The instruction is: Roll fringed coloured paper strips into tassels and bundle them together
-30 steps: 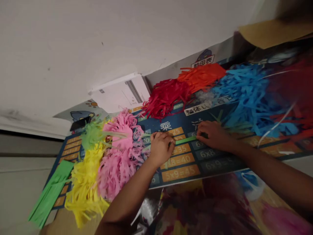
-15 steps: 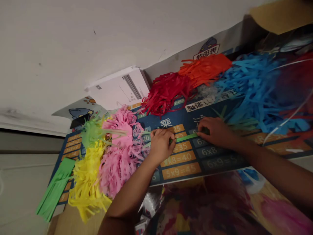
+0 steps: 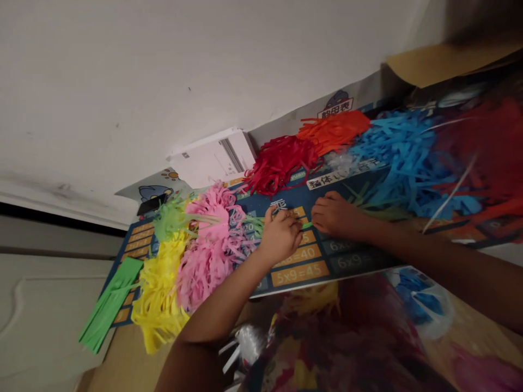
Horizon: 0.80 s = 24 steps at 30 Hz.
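Observation:
A thin green paper strip (image 3: 306, 225) runs between my two hands, just above a printed multiplication chart (image 3: 302, 274). My left hand (image 3: 281, 235) is closed on the strip's left part, its fingers bent and thumb side up. Close by on the right, my right hand (image 3: 335, 216) has its fingers curled over the other end. Most of the strip is hidden under the fingers. Light green strands (image 3: 254, 224) show just left of my left hand, beside a pink paper fringe bundle (image 3: 214, 223). Dull green strips (image 3: 378, 209) lie behind my right wrist.
Yellow (image 3: 159, 305) and green (image 3: 112, 305) fringe bundles lie at the left. Red (image 3: 281, 163), orange (image 3: 335, 130) and blue (image 3: 408, 158) bundles line the back and right. A white box (image 3: 212, 160) leans on the wall. Below the chart's edge sits a plastic bag (image 3: 429, 305).
My hands have come closer together, so less of the green strip shows between them. The view has shifted slightly.

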### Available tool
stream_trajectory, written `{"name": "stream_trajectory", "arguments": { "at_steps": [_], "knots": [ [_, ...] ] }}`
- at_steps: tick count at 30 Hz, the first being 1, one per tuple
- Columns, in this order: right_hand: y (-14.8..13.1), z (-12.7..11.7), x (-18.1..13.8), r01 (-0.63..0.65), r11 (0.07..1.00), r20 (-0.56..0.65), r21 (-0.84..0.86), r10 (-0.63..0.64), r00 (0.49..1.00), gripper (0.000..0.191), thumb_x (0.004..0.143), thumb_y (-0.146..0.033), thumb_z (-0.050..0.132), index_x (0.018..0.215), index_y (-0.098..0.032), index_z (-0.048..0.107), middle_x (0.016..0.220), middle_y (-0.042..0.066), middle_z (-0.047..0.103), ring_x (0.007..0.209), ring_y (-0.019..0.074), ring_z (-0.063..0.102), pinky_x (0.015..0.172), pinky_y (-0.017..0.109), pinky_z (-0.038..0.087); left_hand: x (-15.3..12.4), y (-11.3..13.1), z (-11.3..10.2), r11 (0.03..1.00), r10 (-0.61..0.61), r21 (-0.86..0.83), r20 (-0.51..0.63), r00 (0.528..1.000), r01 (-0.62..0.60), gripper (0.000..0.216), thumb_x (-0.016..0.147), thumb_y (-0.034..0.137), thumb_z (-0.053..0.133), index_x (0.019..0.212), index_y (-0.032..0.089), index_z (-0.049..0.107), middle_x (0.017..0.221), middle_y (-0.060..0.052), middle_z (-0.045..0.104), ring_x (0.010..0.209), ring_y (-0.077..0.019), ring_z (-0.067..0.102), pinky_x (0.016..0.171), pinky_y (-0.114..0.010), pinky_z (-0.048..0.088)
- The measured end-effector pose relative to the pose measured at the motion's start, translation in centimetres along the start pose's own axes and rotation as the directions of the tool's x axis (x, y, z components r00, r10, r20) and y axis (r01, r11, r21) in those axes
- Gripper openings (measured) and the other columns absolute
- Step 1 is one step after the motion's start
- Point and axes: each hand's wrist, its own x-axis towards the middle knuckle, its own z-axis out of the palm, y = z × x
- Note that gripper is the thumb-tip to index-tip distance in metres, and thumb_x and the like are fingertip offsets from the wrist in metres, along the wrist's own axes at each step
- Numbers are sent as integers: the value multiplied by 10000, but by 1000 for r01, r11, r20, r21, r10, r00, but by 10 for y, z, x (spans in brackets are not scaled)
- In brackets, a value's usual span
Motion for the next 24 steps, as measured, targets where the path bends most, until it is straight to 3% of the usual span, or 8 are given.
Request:
{"name": "stream_trajectory", "arguments": {
  "at_steps": [4,8,12,16,21,24],
  "knots": [
    [5,1,7,-90,989,28,121,87,996,160,875,-215,626,721,-188,663,827,34,683,861,205,502,786,372,232,2,-4,7,996,-74,-46,-31,997,73,114,889,306,636,918,241,726,934,-30,747,1044,-246,592,1095,-550,256],
    [-2,2,6,-55,998,-35,43,56,998,99,889,-256,639,844,-180,684,912,59,692,904,223,504,800,373,238,2,-4,15,994,-103,-53,-118,988,97,130,915,271,600,887,246,724,903,-19,751,989,-219,606,1082,-519,272],
    [0,12,-10,-90,996,-84,-11,89,992,158,934,-199,583,808,-186,677,835,49,689,877,213,512,820,377,246,-2,-5,16,997,-79,-10,-163,983,79,142,931,271,591,891,237,722,889,-21,745,970,-216,605,1069,-513,274],
    [11,15,-29,-163,985,-151,52,169,974,182,950,-232,571,826,-209,702,912,42,714,913,218,537,817,369,263,-10,-10,11,990,-133,-65,-133,982,125,129,922,288,618,878,242,731,897,-24,732,990,-227,592,1053,-525,280],
    [18,9,-27,-310,920,49,239,307,950,186,942,-281,565,862,-205,716,1007,62,686,927,224,557,776,344,290,-12,-15,11,910,-334,-268,-19,942,317,91,876,271,664,831,241,737,941,-37,714,1000,-240,579,929,-469,369],
    [20,5,-17,-381,888,163,256,349,923,177,910,-286,583,825,-202,714,1001,71,672,924,232,559,755,337,300,-9,-14,13,890,-374,-280,5,927,361,108,872,263,649,811,230,731,937,-50,705,989,-244,565,906,-453,378]
  ]
}}
